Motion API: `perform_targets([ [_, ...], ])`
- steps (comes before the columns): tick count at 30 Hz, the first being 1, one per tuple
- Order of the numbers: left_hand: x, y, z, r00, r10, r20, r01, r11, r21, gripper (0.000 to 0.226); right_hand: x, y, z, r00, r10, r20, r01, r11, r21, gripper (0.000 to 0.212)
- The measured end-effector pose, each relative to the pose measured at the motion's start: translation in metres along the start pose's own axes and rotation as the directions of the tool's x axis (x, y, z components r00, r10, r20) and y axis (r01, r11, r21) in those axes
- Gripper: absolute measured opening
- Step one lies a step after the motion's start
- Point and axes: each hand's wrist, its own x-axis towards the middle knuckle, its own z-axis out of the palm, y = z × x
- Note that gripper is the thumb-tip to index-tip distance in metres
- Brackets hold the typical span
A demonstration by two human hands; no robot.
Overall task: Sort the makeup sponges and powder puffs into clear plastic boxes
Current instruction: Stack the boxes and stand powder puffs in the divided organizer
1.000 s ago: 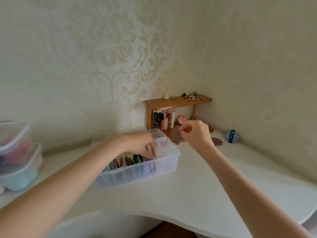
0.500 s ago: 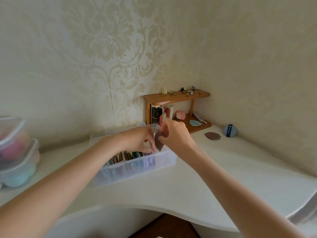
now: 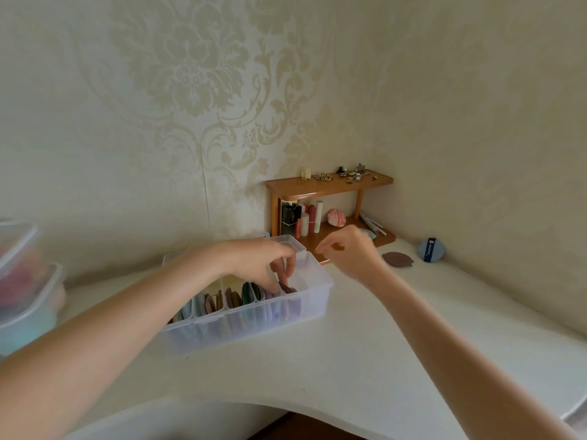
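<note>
Standing on edge in the clear box point(image 3: 254, 319), flat multicoloured puffs point(image 3: 241, 296); your left hand point(image 3: 257, 262) pinches one, right hand point(image 3: 349, 252) loosely curled, holding nothing.

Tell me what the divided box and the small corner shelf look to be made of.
Divided box: translucent, slightly frosted plastic; the coloured puffs show dimly through its wall. Corner shelf: apparently wood with a smooth orange-brown finish, faintly glossy on top; whether solid or veneer can't be told.
</note>
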Motion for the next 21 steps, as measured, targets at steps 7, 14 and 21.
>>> perform_targets([
  [7, 0.005, 0.006, -0.008, 0.987, 0.009, 0.161, -0.026, 0.994, 0.103, 0.03, 0.022, 0.081, -0.004, 0.884, 0.467, 0.022, -0.431, 0.832, -0.349, 0.037],
  [14, 0.009, 0.003, -0.01, 0.98, -0.003, 0.201, -0.01, 0.998, 0.063, 0.031, 0.016, 0.092, 0.006, 0.961, 0.275, -0.01, -0.265, 0.915, -0.303, 0.022],
  [21, 0.008, 0.001, -0.002, 0.989, -0.013, 0.148, -0.004, 0.994, 0.113, 0.03, 0.009, 0.016, 0.004, 0.947, -0.055, -0.316, 0.06, 0.998, 0.005, 0.012],
])
